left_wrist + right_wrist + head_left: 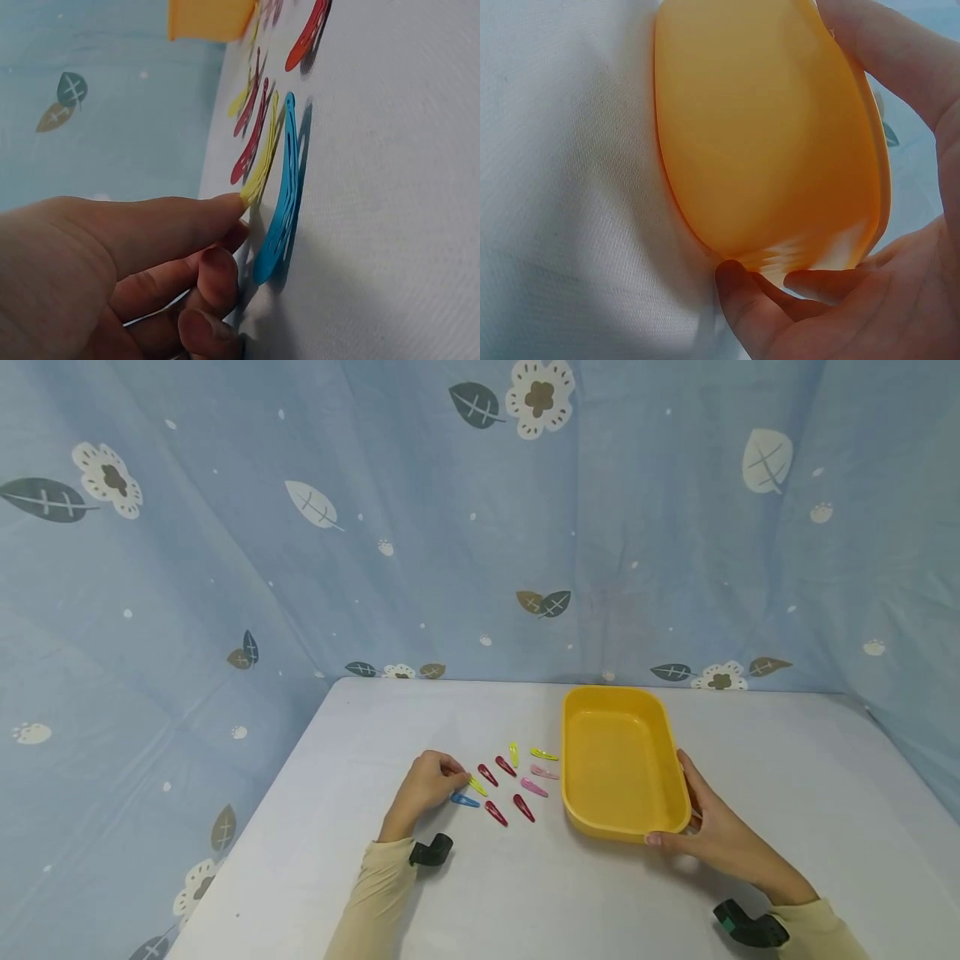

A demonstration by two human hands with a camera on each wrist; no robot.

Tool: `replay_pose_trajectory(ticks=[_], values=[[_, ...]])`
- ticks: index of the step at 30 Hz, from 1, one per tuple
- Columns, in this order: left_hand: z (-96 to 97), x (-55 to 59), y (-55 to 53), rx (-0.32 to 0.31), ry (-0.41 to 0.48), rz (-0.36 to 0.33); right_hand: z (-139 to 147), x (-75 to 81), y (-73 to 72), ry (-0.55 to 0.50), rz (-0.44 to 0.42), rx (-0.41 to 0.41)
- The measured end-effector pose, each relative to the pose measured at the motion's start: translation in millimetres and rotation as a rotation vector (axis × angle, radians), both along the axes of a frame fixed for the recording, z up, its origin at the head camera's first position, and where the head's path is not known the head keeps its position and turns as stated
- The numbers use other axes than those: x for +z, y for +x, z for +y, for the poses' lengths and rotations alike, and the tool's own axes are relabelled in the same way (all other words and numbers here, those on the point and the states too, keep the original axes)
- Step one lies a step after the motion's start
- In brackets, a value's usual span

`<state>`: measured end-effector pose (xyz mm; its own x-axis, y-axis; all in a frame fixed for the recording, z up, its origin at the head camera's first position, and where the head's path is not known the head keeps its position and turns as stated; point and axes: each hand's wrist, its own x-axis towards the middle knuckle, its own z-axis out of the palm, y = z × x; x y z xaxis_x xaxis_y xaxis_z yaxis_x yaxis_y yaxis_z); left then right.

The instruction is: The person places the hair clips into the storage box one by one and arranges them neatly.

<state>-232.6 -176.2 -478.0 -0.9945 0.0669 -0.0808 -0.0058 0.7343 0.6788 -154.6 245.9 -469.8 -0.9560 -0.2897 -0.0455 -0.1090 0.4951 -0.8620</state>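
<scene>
My left hand (427, 785) pinches the end of a yellow hair clip (262, 161) between thumb and fingers, low over the white table. Right beside those fingers lies a blue hair clip (466, 800). Several red, pink and yellow snap clips are scattered to the right, among them a red hair clip (496, 813) and a pink hair clip (534, 787). A yellow plastic tray (618, 768) has nothing in it. At its near right corner my right hand (716, 831) grips it, thumb at the front rim and fingers along the side, partly hidden underneath in the head view.
The white table (300, 877) reaches back to a blue curtain (420, 527) printed with leaves and flowers. Black devices sit on both wrists, one a left wrist camera (432, 850), the other a right wrist camera (750, 927).
</scene>
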Motion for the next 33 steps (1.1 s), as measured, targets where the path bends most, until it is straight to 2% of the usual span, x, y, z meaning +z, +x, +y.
replay_pose_trajectory(ticks=[12, 26, 33], values=[[2.8, 0.5, 1.1, -0.012, 0.030, -0.015, 1.5, -2.1, 0.9, -0.022, 0.037, 0.023], [9.3, 0.5, 4.0, 0.008, -0.009, -0.009, 0.5, -2.1, -0.3, -0.001, 0.000, 0.010], [7.7, 2.9, 3.5, -0.012, 0.020, -0.054, -0.1, -0.6, -0.5, 0.002, -0.012, 0.008]])
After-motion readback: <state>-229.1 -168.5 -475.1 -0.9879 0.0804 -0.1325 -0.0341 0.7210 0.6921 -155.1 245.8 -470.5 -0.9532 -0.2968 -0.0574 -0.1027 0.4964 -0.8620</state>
